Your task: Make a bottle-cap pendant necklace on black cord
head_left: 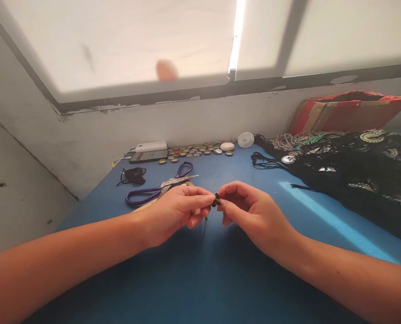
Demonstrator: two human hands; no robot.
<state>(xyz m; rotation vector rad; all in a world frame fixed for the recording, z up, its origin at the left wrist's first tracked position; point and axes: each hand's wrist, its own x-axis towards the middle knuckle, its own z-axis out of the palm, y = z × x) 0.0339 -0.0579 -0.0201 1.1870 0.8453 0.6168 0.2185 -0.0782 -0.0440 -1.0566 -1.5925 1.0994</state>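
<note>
My left hand point(180, 211) and my right hand point(251, 211) meet fingertip to fingertip over the blue table point(200, 270). Between the pinched fingers of both hands sits a small dark piece point(216, 200), perhaps a bit of black cord; a thin dark strand hangs below it. Both hands are closed in a pinch on it. Purple-handled scissors point(160, 186) lie just behind my left hand.
Several bottle caps point(193, 150) line the wall beside a phone point(148, 156) and a white power bank point(151, 146). A black cord bundle point(133, 175) lies at left. Black fabric with metal discs point(356, 171) covers the right side, a red box point(349, 112) behind.
</note>
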